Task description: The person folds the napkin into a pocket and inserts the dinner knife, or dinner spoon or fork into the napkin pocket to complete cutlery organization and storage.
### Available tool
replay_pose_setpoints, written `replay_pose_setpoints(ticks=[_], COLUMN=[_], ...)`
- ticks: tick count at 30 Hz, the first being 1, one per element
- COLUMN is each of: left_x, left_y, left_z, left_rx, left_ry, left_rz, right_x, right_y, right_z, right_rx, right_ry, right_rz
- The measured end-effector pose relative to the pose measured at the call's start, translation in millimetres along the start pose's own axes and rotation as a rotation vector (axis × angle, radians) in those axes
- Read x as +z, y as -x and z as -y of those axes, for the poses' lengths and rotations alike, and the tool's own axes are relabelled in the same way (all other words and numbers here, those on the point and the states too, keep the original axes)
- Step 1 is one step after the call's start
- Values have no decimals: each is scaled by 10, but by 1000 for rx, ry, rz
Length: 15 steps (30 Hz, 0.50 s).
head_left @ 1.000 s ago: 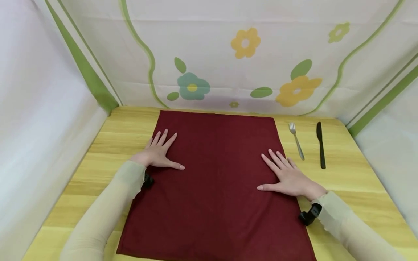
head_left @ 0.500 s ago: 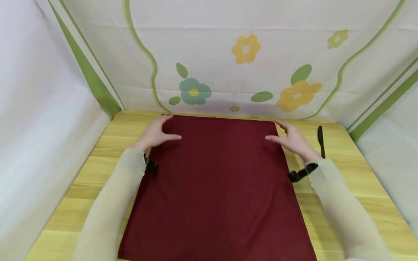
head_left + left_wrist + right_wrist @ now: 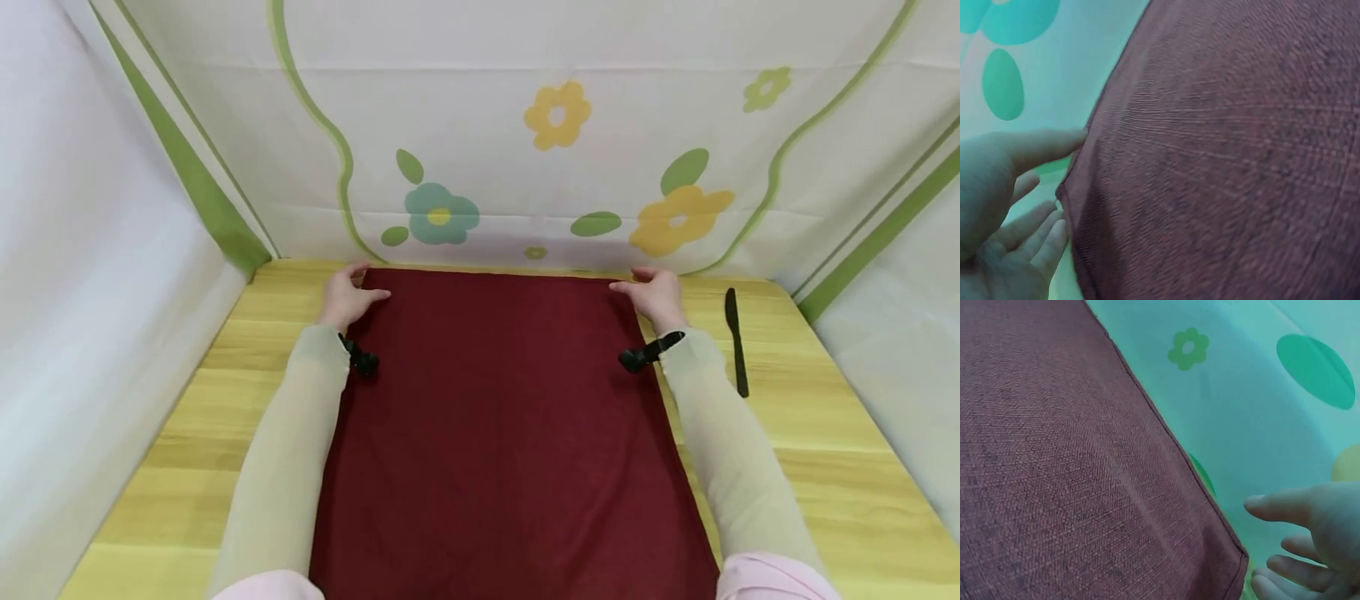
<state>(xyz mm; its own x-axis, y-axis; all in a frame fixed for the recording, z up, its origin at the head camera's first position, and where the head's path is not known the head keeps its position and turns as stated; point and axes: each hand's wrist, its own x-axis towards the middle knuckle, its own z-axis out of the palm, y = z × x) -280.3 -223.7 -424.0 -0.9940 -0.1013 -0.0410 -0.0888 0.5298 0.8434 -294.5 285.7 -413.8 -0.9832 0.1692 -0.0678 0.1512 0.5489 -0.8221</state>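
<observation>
- Head: the red cloth [image 3: 495,433] covers the tabletop [image 3: 180,467] centrally; left hand [image 3: 347,298] at its eleven o'clock corner, right hand [image 3: 656,298] at one. Sweeping wide could knock the knife [image 3: 736,343] at two.
- Left wrist: thumb meets the cloth's edge, fingers parted; with no firm grip, cloth might slip.
- Right wrist: fingers spread, empty, corner at nine o'clock; uneven pinching could skew it.

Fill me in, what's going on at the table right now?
A person is working at a dark red cloth spread on the table. The left grip is at the cloth's far left corner and the right grip at its far right corner. Both are open, neither closed on the cloth; whether the left one touches it, I can't tell. A black knife lies on the table to the right of the cloth.
</observation>
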Motion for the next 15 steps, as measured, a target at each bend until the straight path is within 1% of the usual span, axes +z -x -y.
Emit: replay_pose_setpoints(ticks=[3, 6, 10, 11, 15], left_x=[19, 37, 75, 83, 105], left_y=[-25, -51, -85, -89, -96], left_z=[51, 76, 61, 53, 37], left_rx=[-33, -56, -69, -68, -78], left_ry=[-16, -30, -28, -31, -60], left_rz=[-50, -78, -77, -74, -65], right_x=[37, 61, 89, 100, 140], right_y=[-43, -82, -114, -120, -125], right_z=[-16, -62, -117, -125, -119], right_rx=[27, 19, 5, 12, 38], right_ry=[-14, 16, 98, 122, 180], right_rz=[1, -17, -79, -96, -108])
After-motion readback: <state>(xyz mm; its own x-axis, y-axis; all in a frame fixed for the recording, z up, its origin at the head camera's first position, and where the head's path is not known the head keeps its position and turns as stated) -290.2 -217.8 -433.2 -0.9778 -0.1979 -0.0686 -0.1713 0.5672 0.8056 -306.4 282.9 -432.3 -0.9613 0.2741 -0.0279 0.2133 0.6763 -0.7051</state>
